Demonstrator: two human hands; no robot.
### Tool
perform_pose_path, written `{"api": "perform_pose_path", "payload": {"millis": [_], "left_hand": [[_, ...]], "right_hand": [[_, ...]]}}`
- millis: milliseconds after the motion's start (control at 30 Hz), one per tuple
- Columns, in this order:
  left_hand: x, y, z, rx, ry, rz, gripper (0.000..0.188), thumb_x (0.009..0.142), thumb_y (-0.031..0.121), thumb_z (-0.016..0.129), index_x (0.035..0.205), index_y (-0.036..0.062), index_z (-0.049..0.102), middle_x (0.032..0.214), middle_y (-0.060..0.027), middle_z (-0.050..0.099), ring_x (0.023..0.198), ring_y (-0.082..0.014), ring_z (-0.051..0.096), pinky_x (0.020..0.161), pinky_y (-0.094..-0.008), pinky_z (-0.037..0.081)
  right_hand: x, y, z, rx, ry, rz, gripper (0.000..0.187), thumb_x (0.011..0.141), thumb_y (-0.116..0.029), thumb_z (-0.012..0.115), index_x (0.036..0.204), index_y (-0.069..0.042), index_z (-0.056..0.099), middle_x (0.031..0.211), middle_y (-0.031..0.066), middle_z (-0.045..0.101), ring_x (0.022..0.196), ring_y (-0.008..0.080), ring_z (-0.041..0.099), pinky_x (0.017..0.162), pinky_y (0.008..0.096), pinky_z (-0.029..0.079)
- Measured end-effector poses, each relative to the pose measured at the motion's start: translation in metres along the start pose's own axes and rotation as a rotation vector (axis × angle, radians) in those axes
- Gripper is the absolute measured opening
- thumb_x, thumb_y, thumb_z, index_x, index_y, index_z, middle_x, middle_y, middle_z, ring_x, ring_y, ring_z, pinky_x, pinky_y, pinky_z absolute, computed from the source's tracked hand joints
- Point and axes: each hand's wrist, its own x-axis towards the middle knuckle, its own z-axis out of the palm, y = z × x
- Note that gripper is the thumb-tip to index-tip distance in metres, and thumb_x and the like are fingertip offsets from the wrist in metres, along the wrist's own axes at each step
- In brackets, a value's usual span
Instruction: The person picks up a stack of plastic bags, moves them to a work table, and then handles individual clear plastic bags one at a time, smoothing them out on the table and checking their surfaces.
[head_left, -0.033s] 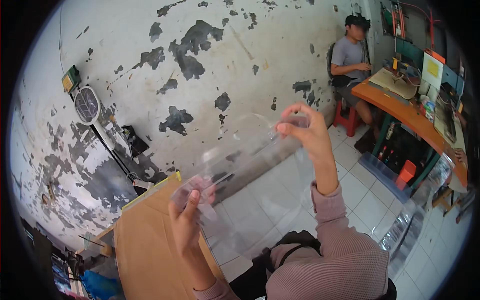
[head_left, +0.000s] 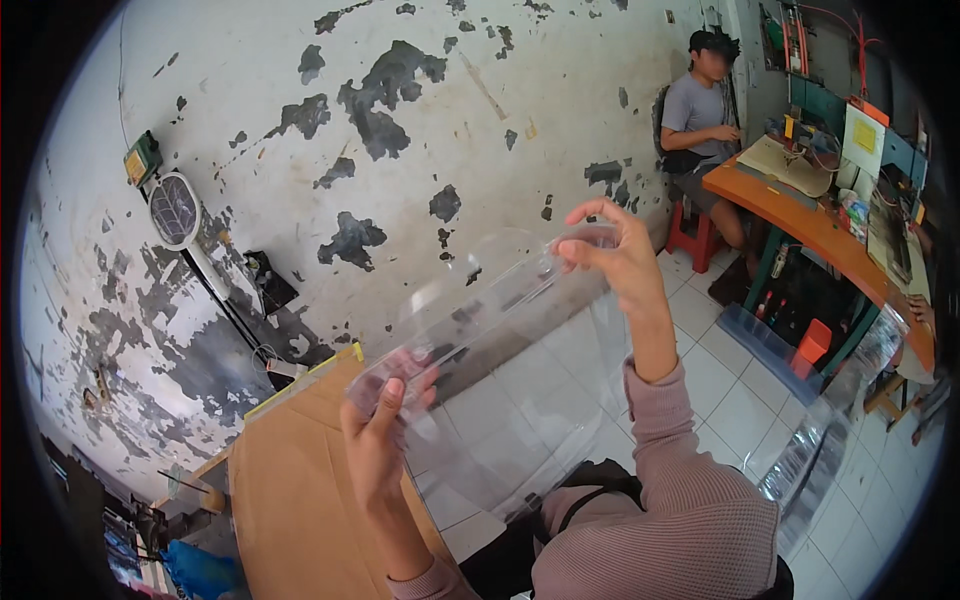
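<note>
A large clear plastic sheet [head_left: 520, 385] hangs in the air in front of me, with a straight, fold-like band running slantwise between my hands. My left hand [head_left: 375, 430] pinches its left end, thumb on the near side and fingers visible through the plastic. Higher up, my right hand [head_left: 625, 265] grips the other end between thumb and fingers. A rounded flap rises above the band, and a wider part hangs below it toward my lap. Whether the sheet is one layer or several, I cannot tell.
A brown cardboard-covered table [head_left: 290, 480] lies at my left. A seated person [head_left: 700, 115] is by the orange workbench [head_left: 790, 215] at the far right. More clear plastic [head_left: 815, 450] is at my right; a blue-clear bin [head_left: 765, 350] stands under the bench.
The sheet has tilted slightly, showing its band and hanging lower part more plainly. Both hands have shifted only a little.
</note>
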Motion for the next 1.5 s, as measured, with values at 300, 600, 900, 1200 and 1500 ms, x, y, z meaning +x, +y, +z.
{"api": "perform_pose_path", "payload": {"millis": [300,600,900,1200,1500], "left_hand": [[-0.009,0.007,0.002,-0.205,-0.062,-0.055,0.038,0.085,0.016,0.048,0.112,-0.0096,0.043,0.107,-0.0208,0.052,0.097,-0.0321,0.053,0.08,-0.036,0.046],[-0.003,-0.006,0.002,-0.444,-0.02,-0.144,0.041,0.087,0.018,0.045,0.118,-0.0071,0.037,0.12,-0.0199,0.042,0.114,-0.0331,0.039,0.087,-0.048,0.041],[-0.004,-0.026,0.014,-0.353,0.143,-0.079,0.047,0.089,0.024,0.044,0.127,-0.0001,0.032,0.126,-0.0151,0.039,0.12,-0.0252,0.035,0.095,-0.0415,0.033],[-0.004,-0.027,0.02,-0.418,0.118,-0.096,0.042,0.089,0.022,0.042,0.124,-0.0001,0.035,0.122,-0.0131,0.041,0.115,-0.0241,0.039,0.091,-0.041,0.036],[-0.006,-0.031,0.027,-0.359,0.125,-0.049,0.044,0.09,0.021,0.04,0.126,-0.0012,0.031,0.124,-0.0125,0.04,0.116,-0.0245,0.038,0.091,-0.0391,0.037]], "right_hand": [[0.004,-0.004,-0.01,0.039,-0.098,0.074,0.029,0.067,-0.009,0.068,0.09,-0.005,0.05,0.073,0.0117,0.061,0.06,0.0136,0.055,0.056,0.024,0.041],[0.005,0.067,-0.006,-1.13,0.305,-0.548,0.024,0.077,-0.009,0.055,0.099,-0.001,0.052,0.078,0.0109,0.056,0.065,0.0213,0.055,0.062,0.0288,0.043],[-0.052,0.04,0.079,-0.594,-0.144,-0.207,0.028,0.077,0.001,0.05,0.101,-0.008,0.061,0.071,0.007,0.051,0.062,0.0152,0.049,0.055,0.0246,0.041],[-0.065,0.032,0.11,-0.535,-0.236,-0.299,0.033,0.075,0.002,0.05,0.105,-0.008,0.059,0.071,0.0069,0.049,0.058,0.015,0.051,0.052,0.025,0.04],[-0.065,0.028,0.106,-0.463,-0.26,-0.203,0.031,0.077,0.0,0.049,0.107,-0.005,0.057,0.072,0.0073,0.052,0.063,0.0132,0.054,0.058,0.0236,0.044]]}}
